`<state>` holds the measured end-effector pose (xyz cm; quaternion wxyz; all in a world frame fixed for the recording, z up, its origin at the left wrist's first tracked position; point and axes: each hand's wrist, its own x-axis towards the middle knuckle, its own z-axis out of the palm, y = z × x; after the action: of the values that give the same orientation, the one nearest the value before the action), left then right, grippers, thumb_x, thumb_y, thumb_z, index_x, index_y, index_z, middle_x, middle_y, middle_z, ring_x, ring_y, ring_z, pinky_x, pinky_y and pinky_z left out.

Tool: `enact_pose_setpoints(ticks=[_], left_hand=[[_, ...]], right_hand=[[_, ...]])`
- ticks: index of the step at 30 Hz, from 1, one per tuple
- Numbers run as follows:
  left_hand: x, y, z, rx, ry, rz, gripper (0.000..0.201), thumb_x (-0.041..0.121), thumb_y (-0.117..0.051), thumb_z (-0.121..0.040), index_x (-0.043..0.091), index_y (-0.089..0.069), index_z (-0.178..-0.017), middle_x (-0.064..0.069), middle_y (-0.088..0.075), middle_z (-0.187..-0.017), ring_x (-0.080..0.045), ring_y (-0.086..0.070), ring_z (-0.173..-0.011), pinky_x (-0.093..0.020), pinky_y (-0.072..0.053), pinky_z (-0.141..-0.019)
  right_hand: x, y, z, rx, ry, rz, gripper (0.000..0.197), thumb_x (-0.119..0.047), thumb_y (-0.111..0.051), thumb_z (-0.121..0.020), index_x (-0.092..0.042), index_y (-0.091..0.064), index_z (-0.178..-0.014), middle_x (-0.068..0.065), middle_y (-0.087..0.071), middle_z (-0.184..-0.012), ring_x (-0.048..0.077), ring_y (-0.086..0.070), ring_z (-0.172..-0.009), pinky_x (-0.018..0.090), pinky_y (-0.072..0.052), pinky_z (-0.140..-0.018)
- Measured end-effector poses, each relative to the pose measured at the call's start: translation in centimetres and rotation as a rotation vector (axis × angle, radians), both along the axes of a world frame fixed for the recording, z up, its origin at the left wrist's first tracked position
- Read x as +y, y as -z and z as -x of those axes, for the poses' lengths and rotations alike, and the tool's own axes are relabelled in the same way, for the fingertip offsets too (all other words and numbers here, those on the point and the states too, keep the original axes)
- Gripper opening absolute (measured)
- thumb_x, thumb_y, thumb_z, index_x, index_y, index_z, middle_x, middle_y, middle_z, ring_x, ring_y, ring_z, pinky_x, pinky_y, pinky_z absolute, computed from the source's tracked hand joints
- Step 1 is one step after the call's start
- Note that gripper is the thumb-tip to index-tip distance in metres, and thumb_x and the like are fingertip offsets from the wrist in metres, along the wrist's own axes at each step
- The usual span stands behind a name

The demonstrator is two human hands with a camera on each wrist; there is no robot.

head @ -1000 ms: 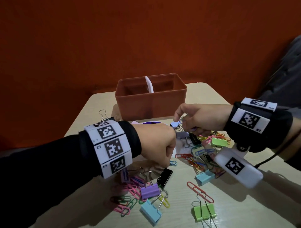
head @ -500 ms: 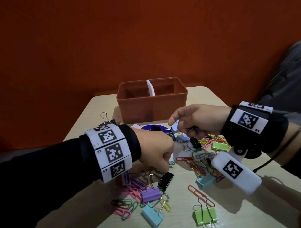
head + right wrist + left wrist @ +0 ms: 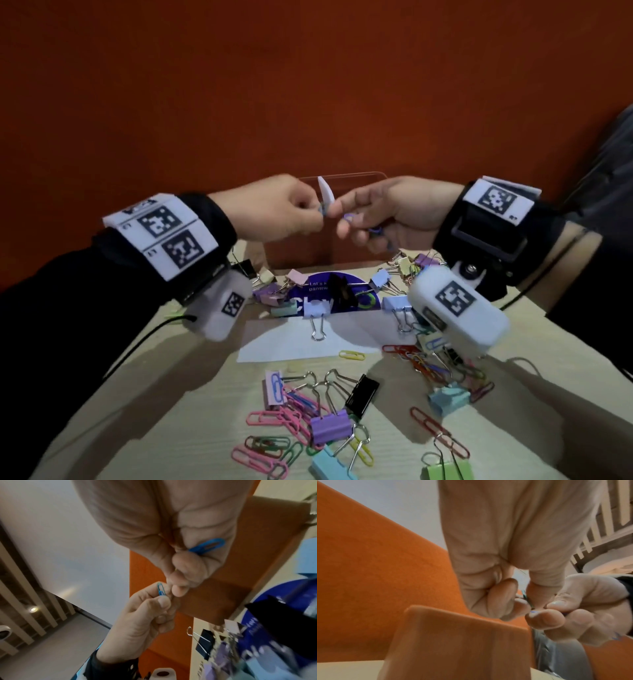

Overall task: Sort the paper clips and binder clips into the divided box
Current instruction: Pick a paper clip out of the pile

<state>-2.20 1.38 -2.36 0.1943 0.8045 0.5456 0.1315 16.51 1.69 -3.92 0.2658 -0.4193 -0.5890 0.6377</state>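
Note:
Both hands are raised in front of the orange divided box (image 3: 301, 253), whose white divider (image 3: 325, 193) shows between them. My left hand (image 3: 317, 214) pinches a small blue paper clip (image 3: 161, 588) between thumb and forefinger. My right hand (image 3: 346, 222) meets it fingertip to fingertip and holds another blue paper clip (image 3: 208, 546) inside its curled fingers. A bluish-purple clip (image 3: 349, 217) shows at the right hand's fingertips. In the left wrist view the left hand (image 3: 528, 601) touches the right hand (image 3: 542, 611) above the box (image 3: 453, 642). The box's inside is hidden.
Loose clips cover the table (image 3: 205, 394): pink paper clips (image 3: 274, 416), a purple binder clip (image 3: 330, 428), a black one (image 3: 363, 394), a green one (image 3: 445, 471), and more near a blue round sticker (image 3: 370, 301). A white sheet (image 3: 291, 342) lies mid-table. An orange wall stands behind.
Both hands have lifted off the clip pile, risen to the box's top and come together. The left hand was a fist low over the pile; now it pinches a clip up high.

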Motion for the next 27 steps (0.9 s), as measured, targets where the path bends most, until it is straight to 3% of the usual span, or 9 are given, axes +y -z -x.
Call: enact_pose_setpoints(ticks=[6,9,11,14,16,19,22,24,27], left_hand=[[2.8,-0.8,1.2,-0.052,-0.182,-0.107,0.016,0.03,-0.065,-0.087,0.015,-0.068,-0.08,0.004,-0.055,-0.061,-0.011,-0.044,-0.05,-0.024,-0.032,-0.049],[3.7,-0.3,1.6,-0.063,-0.241,-0.162,0.012,0.026,-0.066,-0.089,0.016,-0.071,-0.085,0.005,-0.059,-0.066,-0.007,-0.048,-0.056,-0.023,-0.036,-0.05],[4.1,0.3,1.8,-0.098,-0.252,-0.143,0.009,0.022,-0.064,-0.091,0.018,-0.072,-0.093,0.005,-0.067,-0.079,-0.003,-0.054,-0.063,-0.02,-0.041,-0.054],[4.2,0.7,2.1,-0.123,-0.237,-0.095,0.018,0.018,-0.061,-0.094,0.017,-0.068,-0.11,-0.001,-0.071,-0.093,-0.002,-0.06,-0.07,-0.019,-0.046,-0.062],[4.1,0.8,2.3,-0.125,-0.209,-0.075,0.025,0.018,-0.061,-0.094,0.017,-0.065,-0.118,0.0,-0.071,-0.097,-0.005,-0.064,-0.078,-0.023,-0.051,-0.072],[3.3,0.9,2.5,-0.097,-0.153,-0.139,0.03,0.024,-0.068,-0.088,0.02,-0.065,-0.117,0.002,-0.068,-0.105,-0.012,-0.064,-0.094,-0.031,-0.052,-0.088],[1.8,1.1,2.6,-0.085,-0.099,-0.198,0.026,0.027,-0.074,-0.083,0.024,-0.065,-0.107,0.009,-0.067,-0.104,-0.006,-0.061,-0.097,-0.021,-0.05,-0.081],[0.3,1.3,2.6,-0.053,-0.068,-0.281,0.019,0.026,-0.076,-0.08,0.026,-0.064,-0.096,0.014,-0.064,-0.094,-0.001,-0.059,-0.087,-0.014,-0.045,-0.068],[-2.3,1.5,3.0,0.026,0.014,-0.285,0.017,0.022,-0.078,-0.075,0.027,-0.064,-0.083,0.013,-0.064,-0.078,0.002,-0.058,-0.069,-0.022,-0.049,-0.065]], right_hand=[[3.1,-2.3,3.2,-0.018,0.27,-0.233,0.037,0.015,-0.025,-0.092,-0.007,-0.055,-0.089,0.009,-0.055,-0.074,0.013,-0.049,-0.057,0.016,-0.041,-0.041],[4.2,-2.8,5.1,0.064,0.403,-0.272,0.036,0.015,-0.025,-0.091,-0.004,-0.053,-0.081,0.014,-0.052,-0.073,0.018,-0.049,-0.058,0.021,-0.044,-0.045],[5.0,-2.5,5.9,0.053,0.435,-0.292,0.032,0.012,-0.03,-0.091,-0.006,-0.055,-0.083,0.015,-0.058,-0.081,0.02,-0.054,-0.066,0.027,-0.05,-0.057],[6.0,-1.8,6.1,-0.124,0.423,-0.341,0.023,0.0,-0.045,-0.092,-0.016,-0.062,-0.095,0.009,-0.067,-0.108,0.021,-0.063,-0.096,0.038,-0.052,-0.088],[5.8,-1.4,5.8,-0.216,0.379,-0.367,0.022,-0.007,-0.049,-0.093,-0.024,-0.062,-0.099,0.003,-0.065,-0.114,0.018,-0.061,-0.105,0.039,-0.052,-0.092],[4.4,-0.9,5.1,-0.265,0.36,-0.565,0.017,-0.008,-0.056,-0.09,-0.025,-0.06,-0.09,0.002,-0.069,-0.095,0.018,-0.068,-0.087,0.039,-0.056,-0.08],[1.5,-0.6,4.3,-0.314,0.149,-0.779,0.02,-0.005,-0.065,-0.083,-0.023,-0.058,-0.081,-0.001,-0.061,-0.068,0.015,-0.06,-0.059,0.035,-0.052,-0.061],[-1.0,-0.6,3.6,-0.534,-0.104,-0.886,0.018,-0.008,-0.069,-0.079,-0.025,-0.062,-0.08,-0.008,-0.06,-0.065,0.003,-0.055,-0.055,0.023,-0.047,-0.059],[-4.9,0.1,3.0,-0.809,-0.464,-0.921,0.018,-0.015,-0.074,-0.075,-0.028,-0.066,-0.085,-0.01,-0.065,-0.068,0.0,-0.057,-0.062,0.016,-0.044,-0.058]])
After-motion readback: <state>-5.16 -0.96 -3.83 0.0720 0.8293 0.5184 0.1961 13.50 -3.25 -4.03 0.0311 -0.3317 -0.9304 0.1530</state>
